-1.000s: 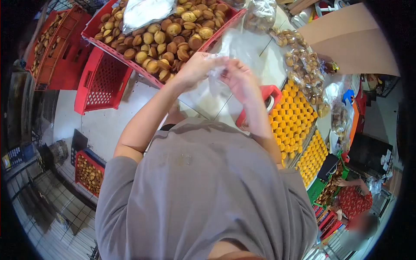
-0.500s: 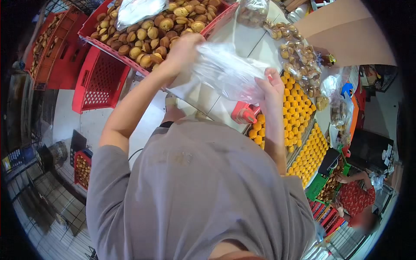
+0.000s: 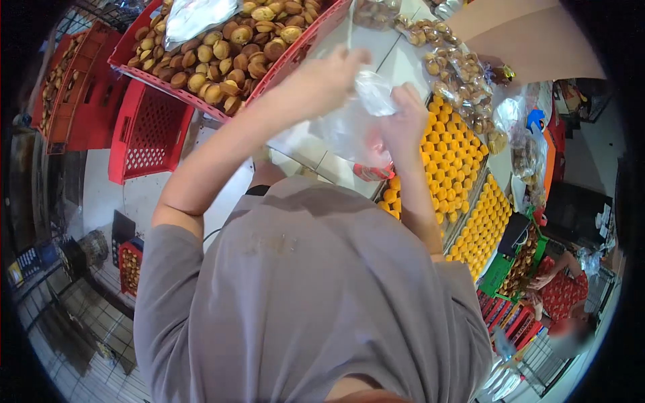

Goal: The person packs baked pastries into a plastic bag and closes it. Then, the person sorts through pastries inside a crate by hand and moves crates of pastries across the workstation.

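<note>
A clear plastic bag hangs puffed out between my two hands, its gathered white-looking edge near the top. My right hand is closed on the bag's edge. Just to the left and above, my left hand is smeared by motion beside the bag's top, and its grip is unclear. Behind my left hand stands a large red crate full of round brown and golden baked pieces, with a stack of folded plastic bags on top. A red object shows partly below the bag.
Yellow round pieces stand in rows on trays at the right. Filled clear bags lie beyond them. An empty red crate and a stacked red crate are at the left. A person in red is at the lower right.
The bag has gone from stretched flat between my hands to hanging and puffed out. My left hand has moved right, closer to my right hand, which has risen slightly and moved left.
</note>
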Action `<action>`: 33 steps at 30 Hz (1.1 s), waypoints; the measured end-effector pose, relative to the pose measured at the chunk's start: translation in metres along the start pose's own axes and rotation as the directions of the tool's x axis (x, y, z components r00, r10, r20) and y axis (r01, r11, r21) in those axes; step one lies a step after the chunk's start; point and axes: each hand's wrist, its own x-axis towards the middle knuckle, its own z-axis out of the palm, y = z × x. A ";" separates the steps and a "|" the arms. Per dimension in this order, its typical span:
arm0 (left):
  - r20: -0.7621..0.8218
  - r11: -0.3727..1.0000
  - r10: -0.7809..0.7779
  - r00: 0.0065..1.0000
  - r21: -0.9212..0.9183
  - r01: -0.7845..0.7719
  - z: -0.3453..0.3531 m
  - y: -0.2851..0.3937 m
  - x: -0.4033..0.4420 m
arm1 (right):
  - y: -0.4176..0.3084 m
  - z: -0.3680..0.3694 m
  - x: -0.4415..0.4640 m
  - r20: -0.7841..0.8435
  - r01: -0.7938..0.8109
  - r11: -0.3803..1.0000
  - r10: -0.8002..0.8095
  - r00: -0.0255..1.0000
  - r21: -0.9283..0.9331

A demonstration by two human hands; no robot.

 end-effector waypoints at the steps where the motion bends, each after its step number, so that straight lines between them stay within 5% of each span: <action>1: -0.092 0.992 -0.026 0.995 0.117 0.036 0.003 -0.017 0.001 | 0.000 0.002 -0.004 -0.030 0.110 0.994 -0.110 0.993 -0.009; 4: -0.397 0.989 0.145 0.906 0.090 -0.119 0.004 -0.043 0.001 | -0.007 0.001 -0.027 0.050 0.029 0.985 -0.038 0.998 0.171; 5: -0.401 0.988 0.150 0.904 0.091 -0.123 0.007 -0.045 0.000 | -0.002 0.003 -0.026 -0.065 0.052 0.982 -0.041 0.997 0.184; 6: -0.193 0.703 -0.276 0.942 -0.709 0.060 0.007 -0.034 -0.008 | 0.009 0.005 -0.026 -0.092 -0.072 0.975 0.093 0.991 0.210; 7: 0.274 -0.113 -0.385 0.881 -0.962 0.249 0.009 -0.025 -0.015 | 0.023 0.007 -0.027 -0.110 -0.201 0.950 0.232 0.966 0.238; 8: 0.373 -0.107 -0.345 0.861 -0.927 0.358 0.013 -0.028 -0.023 | 0.037 0.015 -0.026 -0.198 -0.168 0.878 0.280 0.939 0.448; 10: 0.271 0.461 -0.218 0.938 -0.818 0.343 0.007 -0.020 -0.027 | 0.039 0.005 -0.023 -0.190 -0.228 0.798 0.390 0.901 0.558; 11: 0.167 0.735 -0.285 0.944 -0.593 0.327 0.012 -0.031 -0.026 | 0.041 0.001 -0.020 -0.171 -0.268 0.699 0.490 0.855 0.663; 12: 0.022 0.864 -0.317 0.948 -0.406 0.298 0.015 -0.045 -0.023 | 0.045 -0.009 -0.024 0.051 -0.402 0.655 0.486 0.872 0.640; 13: -0.127 0.939 -0.313 0.941 -0.189 0.287 0.019 -0.059 -0.019 | 0.034 -0.013 -0.026 0.057 -0.402 0.653 0.482 0.874 0.642; 14: -0.279 0.929 -0.338 0.899 -0.252 0.271 0.022 -0.069 -0.015 | 0.018 -0.019 -0.025 0.345 -0.486 0.218 0.471 0.812 0.846; 15: -0.410 0.897 -0.392 0.823 -0.368 0.244 0.030 -0.087 -0.006 | 0.008 -0.023 -0.026 0.586 -0.524 -0.264 0.317 0.746 0.810; 16: -0.519 0.856 -0.454 0.724 -0.479 0.193 0.030 -0.091 0.000 | 0.013 -0.019 -0.036 0.516 -0.413 -0.312 0.459 0.723 0.856; 17: -0.392 0.633 -0.611 0.688 -0.764 0.127 0.028 -0.093 0.003 | 0.015 -0.020 -0.038 0.514 -0.413 -0.308 0.462 0.722 0.857; 18: -0.387 0.629 -0.611 0.690 -0.767 0.128 0.027 -0.089 0.003 | 0.017 -0.022 -0.041 0.512 -0.529 -0.095 0.442 0.737 0.843; 19: -0.105 0.217 -0.667 0.738 -0.975 0.057 0.027 -0.085 0.001 | 0.020 -0.024 -0.045 0.516 -0.612 0.124 0.422 0.745 0.782; 20: 0.164 -0.246 -0.585 0.794 -0.969 0.018 0.025 -0.079 0.000 | 0.034 -0.019 -0.046 0.449 -0.683 0.441 0.526 0.722 0.582; 21: 0.239 -0.219 -0.493 0.837 -0.965 0.146 0.012 -0.061 -0.004 | 0.049 -0.013 -0.045 0.447 -0.684 0.440 0.530 0.721 0.582; 23: 0.199 0.267 -0.267 0.943 -0.925 0.270 0.005 -0.040 -0.019 | 0.081 -0.006 -0.043 0.006 -0.441 0.706 0.526 0.851 0.555; 24: 0.221 0.565 -0.186 0.957 -0.773 0.288 0.000 -0.032 -0.021 | 0.086 -0.013 -0.042 0.110 -0.496 0.584 0.570 0.814 0.643; 25: 0.107 0.712 -0.187 0.977 -0.670 0.210 0.004 -0.035 -0.020 | 0.088 -0.017 -0.042 0.111 -0.498 0.580 0.573 0.812 0.644; 26: -0.010 0.836 -0.167 0.986 -0.532 0.136 0.010 -0.044 -0.019 | 0.087 -0.025 -0.040 0.314 -0.493 0.174 0.585 0.748 0.852; 27: -0.143 0.902 -0.242 0.960 -0.397 0.168 0.018 -0.060 -0.015 | 0.078 -0.033 -0.032 0.506 -0.424 -0.277 0.496 0.706 0.863; 28: -0.293 0.900 -0.329 0.898 -0.385 0.204 0.020 -0.072 -0.012 | 0.057 -0.044 -0.028 0.594 -0.410 -0.471 0.357 0.721 0.781; 30: -0.544 0.855 -0.497 0.677 -0.440 0.275 0.023 -0.082 -0.004 | 0.042 -0.042 -0.037 0.513 -0.483 -0.201 0.138 0.847 0.852; 31: -0.460 0.625 -0.666 0.586 -0.774 0.102 0.023 -0.081 0.002 | 0.034 -0.032 -0.038 0.426 -0.539 0.231 0.401 0.811 0.810; 32: -0.295 0.280 -0.793 0.533 -0.954 -0.112 0.024 -0.078 0.006 | 0.030 -0.034 -0.032 0.395 -0.612 0.666 0.471 0.788 0.427; 33: -0.079 -0.013 -0.762 0.643 -0.991 -0.137 0.026 -0.077 0.004 | 0.028 -0.036 -0.025 0.334 -0.514 0.849 0.523 0.784 -0.122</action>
